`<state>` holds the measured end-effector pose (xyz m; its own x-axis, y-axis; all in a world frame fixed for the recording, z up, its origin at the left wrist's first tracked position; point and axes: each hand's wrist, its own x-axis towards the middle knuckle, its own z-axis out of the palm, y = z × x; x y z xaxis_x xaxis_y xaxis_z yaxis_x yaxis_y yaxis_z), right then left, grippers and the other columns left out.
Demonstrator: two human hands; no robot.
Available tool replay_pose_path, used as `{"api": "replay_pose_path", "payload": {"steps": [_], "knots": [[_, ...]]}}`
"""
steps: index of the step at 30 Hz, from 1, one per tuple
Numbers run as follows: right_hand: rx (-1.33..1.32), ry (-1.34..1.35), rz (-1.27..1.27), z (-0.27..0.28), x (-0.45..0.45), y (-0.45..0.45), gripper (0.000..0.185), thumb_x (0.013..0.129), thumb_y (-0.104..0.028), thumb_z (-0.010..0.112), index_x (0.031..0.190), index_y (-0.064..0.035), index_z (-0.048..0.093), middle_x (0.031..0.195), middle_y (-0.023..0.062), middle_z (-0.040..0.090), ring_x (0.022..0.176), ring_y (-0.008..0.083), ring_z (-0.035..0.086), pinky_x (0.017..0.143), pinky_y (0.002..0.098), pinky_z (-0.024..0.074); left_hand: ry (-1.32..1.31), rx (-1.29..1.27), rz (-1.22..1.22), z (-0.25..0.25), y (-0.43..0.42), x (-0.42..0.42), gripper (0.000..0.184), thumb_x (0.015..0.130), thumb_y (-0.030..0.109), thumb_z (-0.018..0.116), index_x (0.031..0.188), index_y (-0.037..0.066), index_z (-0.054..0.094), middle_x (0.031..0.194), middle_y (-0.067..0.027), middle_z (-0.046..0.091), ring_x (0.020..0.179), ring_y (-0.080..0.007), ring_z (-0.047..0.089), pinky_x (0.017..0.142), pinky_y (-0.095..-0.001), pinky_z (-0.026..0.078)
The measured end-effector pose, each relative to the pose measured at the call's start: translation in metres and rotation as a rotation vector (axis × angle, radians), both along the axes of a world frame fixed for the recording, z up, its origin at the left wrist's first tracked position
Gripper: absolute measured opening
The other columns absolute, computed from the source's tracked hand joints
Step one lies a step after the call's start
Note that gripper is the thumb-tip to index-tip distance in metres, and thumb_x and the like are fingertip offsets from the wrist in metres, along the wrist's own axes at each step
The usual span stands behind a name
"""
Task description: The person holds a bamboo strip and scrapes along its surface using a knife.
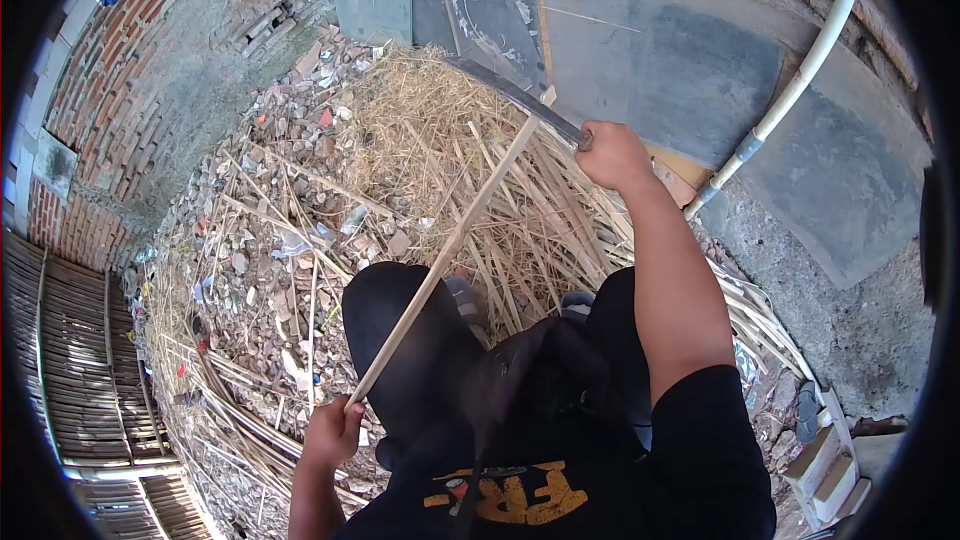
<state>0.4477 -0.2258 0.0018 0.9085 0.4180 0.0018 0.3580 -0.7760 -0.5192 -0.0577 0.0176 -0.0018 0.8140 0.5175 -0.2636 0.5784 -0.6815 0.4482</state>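
A long pale bamboo strip (440, 262) runs diagonally from lower left to upper right across my bent knee. Its lower end is gripped in my left hand (334, 432). My right hand (612, 156) is closed round the handle of a long dark blade (515, 97), which points up and to the left. The blade lies at the upper end of the strip; whether the two touch is hard to tell. Below them, many split bamboo strips (540, 210) and dry shavings (400, 120) lie on the ground between and beyond my feet.
Rubble (270, 290) covers the ground on the left, beside a brick wall (150, 70). Grey panels (660, 70) lean at the back. A white pipe (790, 105) slants at the right. Wooden blocks (832, 470) sit at the lower right.
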Motion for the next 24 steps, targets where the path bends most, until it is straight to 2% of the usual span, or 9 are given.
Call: {"api": "replay_pose_path", "payload": {"steps": [3, 6, 7, 10, 13, 18, 22, 23, 24], "knots": [[-0.022, 0.013, -0.005, 0.002, -0.01, 0.004, 0.038, 0.08, -0.017, 0.065, 0.116, -0.0121, 0.075, 0.11, 0.0205, 0.074, 0.104, 0.0384, 0.071, 0.093, 0.0463, 0.0563, 0.036, -0.121, 0.051, 0.007, 0.002, 0.002, 0.038, 0.105, 0.034, 0.059, 0.088, 0.001, 0.064, 0.063, -0.0197, 0.061, 0.059, -0.0395, 0.063, 0.056, -0.0462, 0.046], [-0.003, 0.034, 0.199, 0.015, -0.028, 0.007, 0.038, 0.079, -0.018, 0.067, 0.115, -0.0113, 0.075, 0.11, 0.0204, 0.074, 0.104, 0.0381, 0.071, 0.092, 0.0472, 0.0561, 0.027, -0.126, 0.042, 0.001, 0.004, -0.002, 0.037, 0.105, 0.034, 0.059, 0.089, 0.001, 0.065, 0.063, -0.0185, 0.06, 0.057, -0.0371, 0.062, 0.056, -0.0442, 0.046], [-0.104, 0.084, 0.288, 0.024, -0.03, 0.008, 0.038, 0.079, -0.019, 0.068, 0.115, -0.0115, 0.075, 0.108, 0.0203, 0.074, 0.102, 0.0383, 0.071, 0.091, 0.0477, 0.0556, 0.017, -0.129, 0.041, 0.001, 0.003, -0.001, 0.037, 0.105, 0.034, 0.06, 0.089, 0.001, 0.065, 0.063, -0.0185, 0.06, 0.057, -0.0371, 0.062, 0.056, -0.0441, 0.047], [-0.155, 0.079, 0.358, 0.031, -0.027, -0.007, 0.037, 0.08, -0.021, 0.07, 0.115, -0.0108, 0.075, 0.109, 0.0197, 0.075, 0.103, 0.0392, 0.07, 0.09, 0.0474, 0.0554, 0.015, -0.103, 0.023, 0.003, 0.006, -0.003, 0.036, 0.105, 0.033, 0.059, 0.089, 0.002, 0.065, 0.063, -0.0182, 0.06, 0.057, -0.0368, 0.063, 0.056, -0.0441, 0.047], [0.098, 0.059, -0.005, -0.007, 0.014, -0.022, 0.037, 0.081, -0.024, 0.071, 0.115, -0.0096, 0.075, 0.111, 0.0206, 0.074, 0.106, 0.0398, 0.07, 0.092, 0.0461, 0.0552, 0.031, -0.058, 0.008, 0.013, 0.008, -0.007, 0.034, 0.105, 0.032, 0.059, 0.089, 0.002, 0.066, 0.063, -0.018, 0.06, 0.057, -0.0367, 0.062, 0.056, -0.0442, 0.047], [0.112, 0.029, -0.107, -0.023, 0.02, -0.022, 0.046, 0.083, -0.029, 0.072, 0.123, -0.0053, 0.071, 0.113, 0.0226, 0.074, 0.11, 0.0396, 0.069, 0.096, 0.0453, 0.0541, 0.063, -0.063, 0.002, 0.022, 0.012, -0.007, 0.034, 0.105, 0.032, 0.06, 0.088, 0.003, 0.066, 0.064, -0.018, 0.06, 0.058, -0.0374, 0.061, 0.056, -0.0443, 0.047], [0.132, 0.067, -0.204, -0.001, 0.011, -0.02, 0.053, 0.085, -0.034, 0.074, 0.128, -0.0031, 0.069, 0.113, 0.0229, 0.074, 0.11, 0.0396, 0.069, 0.096, 0.0454, 0.0537, 0.004, -0.175, 0.019, 0.007, 0.015, -0.011, 0.041, 0.106, 0.037, 0.059, 0.086, 0.001, 0.065, 0.061, -0.0115, 0.058, 0.055, -0.0234, 0.057, 0.055, -0.0396, 0.045], [0.187, 0.06, -0.241, -0.005, 0.014, -0.018, 0.053, 0.085, -0.035, 0.074, 0.127, -0.0033, 0.069, 0.112, 0.023, 0.074, 0.11, 0.0393, 0.07, 0.096, 0.045, 0.0538, 0.031, -0.258, 0.07, 0.008, 0.014, -0.011, 0.045, 0.107, 0.039, 0.059, 0.085, 0.0, 0.064, 0.061, -0.0074, 0.057, 0.057, -0.0157, 0.054, 0.055, -0.0362, 0.044], [0.242, 0.053, -0.278, -0.01, 0.016, -0.016, 0.053, 0.085, -0.035, 0.075, 0.127, -0.0034, 0.069, 0.111, 0.0231, 0.074, 0.109, 0.039, 0.07, 0.096, 0.0446, 0.0539, 0.012, -0.311, 0.102, 0.006, 0.012, -0.01, 0.046, 0.107, 0.039, 0.059, 0.085, -0.001, 0.064, 0.061, -0.0066, 0.057, 0.058, -0.0145, 0.054, 0.055, -0.0356, 0.044]]}}
